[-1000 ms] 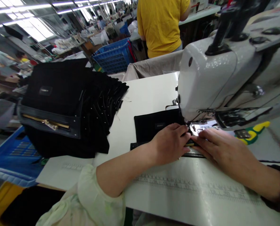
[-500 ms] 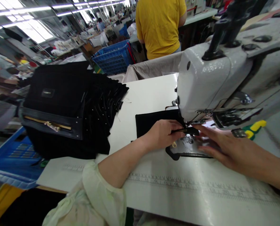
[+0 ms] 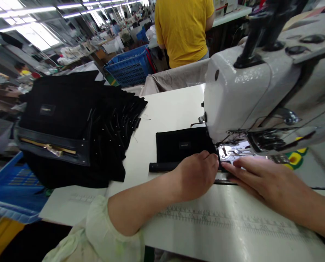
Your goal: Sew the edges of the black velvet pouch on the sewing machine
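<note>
In the head view, the black strip (image 3: 162, 167), raised at the machine half a second ago, now lies down along the near edge of the black panel (image 3: 172, 145), just left of the sewing machine (image 3: 236, 94), which suggests the two are being lined up. The left hand (image 3: 196, 176) has its fingers bunched over that edge, though whether they pinch cloth I cannot tell, while the right hand (image 3: 257, 178) spreads loosely, fingertips against the strip's right end. The white table (image 3: 176, 107) bears printed ruler marks (image 3: 203, 215) and a black stack (image 3: 65, 91); beyond stands a yellow-shirted person (image 3: 183, 32).
</note>
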A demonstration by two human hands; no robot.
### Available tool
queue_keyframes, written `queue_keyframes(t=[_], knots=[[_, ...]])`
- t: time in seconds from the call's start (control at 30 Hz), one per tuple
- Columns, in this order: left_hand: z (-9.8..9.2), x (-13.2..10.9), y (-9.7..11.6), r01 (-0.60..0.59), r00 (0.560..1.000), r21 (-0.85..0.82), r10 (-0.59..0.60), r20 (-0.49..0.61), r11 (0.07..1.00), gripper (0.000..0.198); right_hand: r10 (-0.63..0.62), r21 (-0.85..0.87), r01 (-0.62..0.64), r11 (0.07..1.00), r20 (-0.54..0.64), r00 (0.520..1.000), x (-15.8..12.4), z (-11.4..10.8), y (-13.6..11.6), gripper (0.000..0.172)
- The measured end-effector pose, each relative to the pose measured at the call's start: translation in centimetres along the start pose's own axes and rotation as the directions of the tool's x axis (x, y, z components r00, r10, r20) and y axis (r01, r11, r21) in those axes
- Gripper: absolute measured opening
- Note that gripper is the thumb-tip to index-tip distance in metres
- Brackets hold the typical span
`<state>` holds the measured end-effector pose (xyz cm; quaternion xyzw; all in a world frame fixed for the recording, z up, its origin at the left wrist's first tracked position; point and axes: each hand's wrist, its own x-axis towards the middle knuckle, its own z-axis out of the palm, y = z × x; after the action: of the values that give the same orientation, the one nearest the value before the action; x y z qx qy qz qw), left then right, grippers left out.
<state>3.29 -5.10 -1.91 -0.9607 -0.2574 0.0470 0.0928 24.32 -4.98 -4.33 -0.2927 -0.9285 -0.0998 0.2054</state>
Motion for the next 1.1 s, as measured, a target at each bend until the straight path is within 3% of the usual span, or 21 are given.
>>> queue_keyframes(t=[0.1,0.3,0.73,1.1], knots=[[0.0,-0.1,0.4,-0.036,0.999,-0.008,0.036,-0.023,0.999,0.031,-0.072,-0.006,0.072,0.997,0.004,0.997,-0.2,0.6,0.1,0.037],[0.4,-0.2,0.4,0.027,0.998,-0.095,-0.033,-0.062,0.995,0.026,0.008,0.079,-0.007,0.997,-0.015,1.000,0.0,0.8,0.1,0.035],[-1.0,0.0,-0.5,0.009,0.995,-0.090,0.000,0.099,0.996,0.028,0.037,0.083,-0.036,0.996,-0.014,0.999,0.4,0.9,-0.4,0.036],[-0.8,0.1,-0.7,0.005,0.992,-0.089,0.006,0.122,0.996,0.031,0.103,0.096,-0.103,0.990,0.002,0.995,0.1,1.4,-0.6,0.033]])
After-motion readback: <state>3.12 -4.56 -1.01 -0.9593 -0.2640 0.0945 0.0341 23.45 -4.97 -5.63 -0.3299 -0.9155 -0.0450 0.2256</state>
